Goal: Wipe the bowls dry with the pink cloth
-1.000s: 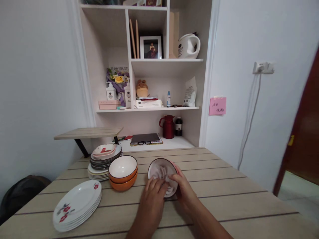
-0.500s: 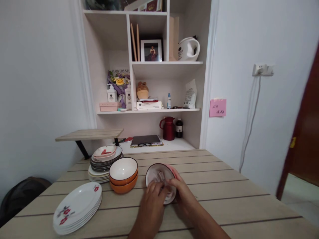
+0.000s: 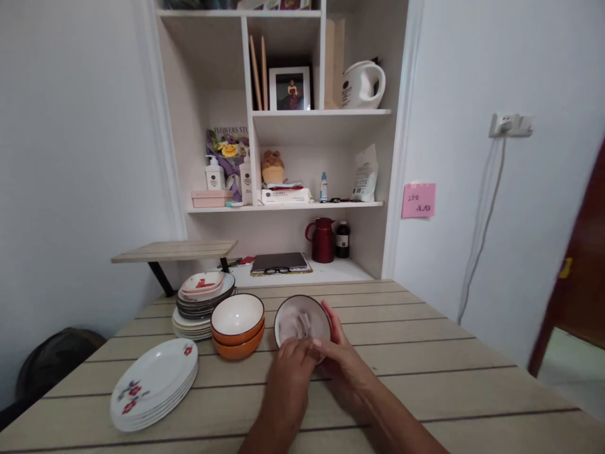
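Note:
A bowl (image 3: 280, 321) with a dark rim is tilted toward me above the table, its pale inside showing. My right hand (image 3: 343, 353) grips its right side, the thumb over the near rim and the fingers behind. Inside the bowl lies a crumpled pale pinkish cloth (image 3: 300, 325). My left hand (image 3: 293, 369) reaches over the near rim with curled fingers and presses on the cloth; its fingertips are partly hidden. To the left stand two stacked orange bowls (image 3: 237, 340) with white insides.
White oval plates with red flowers (image 3: 155, 378) are stacked at the front left. Behind them stands a mixed stack of plates and small dishes (image 3: 205, 302). A raised wooden shelf (image 3: 174, 251) stands at the back left. A red jug (image 3: 322, 241) and a laptop (image 3: 278, 261) are at the back.
My left hand has drawn back toward the near rim, uncovering more of the cloth. The bowl shows more of its inside. The whole view has shifted slightly.

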`<state>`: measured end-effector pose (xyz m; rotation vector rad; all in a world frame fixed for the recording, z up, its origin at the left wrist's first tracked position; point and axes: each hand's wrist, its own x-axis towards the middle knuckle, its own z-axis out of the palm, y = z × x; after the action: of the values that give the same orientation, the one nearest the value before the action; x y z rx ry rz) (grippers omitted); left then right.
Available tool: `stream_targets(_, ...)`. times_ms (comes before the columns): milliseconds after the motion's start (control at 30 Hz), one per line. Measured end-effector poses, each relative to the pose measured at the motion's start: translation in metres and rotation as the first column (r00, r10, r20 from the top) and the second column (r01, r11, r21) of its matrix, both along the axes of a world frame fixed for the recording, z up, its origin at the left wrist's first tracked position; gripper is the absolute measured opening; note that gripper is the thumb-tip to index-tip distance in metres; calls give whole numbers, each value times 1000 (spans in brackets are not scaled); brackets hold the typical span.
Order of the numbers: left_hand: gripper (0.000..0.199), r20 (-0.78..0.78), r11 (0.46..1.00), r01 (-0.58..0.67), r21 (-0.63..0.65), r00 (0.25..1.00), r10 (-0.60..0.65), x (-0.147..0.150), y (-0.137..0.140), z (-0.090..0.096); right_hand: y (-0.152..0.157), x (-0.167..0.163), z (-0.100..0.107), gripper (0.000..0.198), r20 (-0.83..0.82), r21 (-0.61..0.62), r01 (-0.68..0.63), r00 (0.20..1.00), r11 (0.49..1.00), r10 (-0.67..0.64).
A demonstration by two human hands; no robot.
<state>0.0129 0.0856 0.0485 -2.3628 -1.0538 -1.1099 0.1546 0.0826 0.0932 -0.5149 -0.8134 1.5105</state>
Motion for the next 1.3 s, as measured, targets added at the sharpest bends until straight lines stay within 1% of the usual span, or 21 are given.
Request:
stream_targets(100,37,109,998,19,-53,994,-13,-2,-1,3,-2,-7,-2,107,-14,58,-66,998,996,67)
stream_targets(167,40,120,998,29,-60,993,-22,-2,-2,5,-2,-10,-3,98,-13,77,-131,991,988,132)
stream_targets(233,41,100,999,36,-39,994,-32,0,-2,6,-3,-10,-4,85,12,86,-130,992,988,129)
stream_targets(333,42,27,999,28,34,999,-29,5,-3,5,0,-9,-6,74,56,73,-19,998,997,15)
stream_targets(433,40,-92,995,29,94,996,-20,10,-3,2,6,-6,-9,61,82,-7,83,993,997,-82)
stream_targets(533,37,-149,996,40,80,988,-27,11,-2,1,15,0,-10,53,90,-62,167,983,984,-161)
stream_targets(633,35,-158,998,46,41,987,-39,9,-1,1,21,7,-7,47,108,-58,230,969,971,-223)
stream_targets(700,33,-173,997,49,66,984,-37,7,0,2,21,12,-2,45,112,-44,240,966,970,-234)
stream_targets(767,29,-190,992,28,122,982,-4,6,2,1,18,16,4,45,109,-31,228,969,973,-223)
stream_targets(867,21,-192,976,-36,214,978,79,5,5,-1,11,22,13,52,113,-21,186,977,982,-183)
stream_targets(1000,19,-171,940,-88,330,974,152,5,6,-4,6,25,16,59,135,-36,131,983,991,-125)
stream_targets(1067,22,-145,925,-94,367,977,157,4,5,-4,6,24,15,64,148,-51,97,985,994,-89)
stream_targets(1133,28,-129,923,-91,375,980,149,2,4,-2,5,21,12,74,133,-54,61,990,997,-54)
stream_targets(1233,37,-91,922,-91,377,987,134,0,3,2,4,17,8,90,70,-15,23,997,1000,-22)
stream_targets(1300,38,-48,917,-93,389,992,121,0,3,4,3,14,6,97,38,20,19,999,1000,-19)
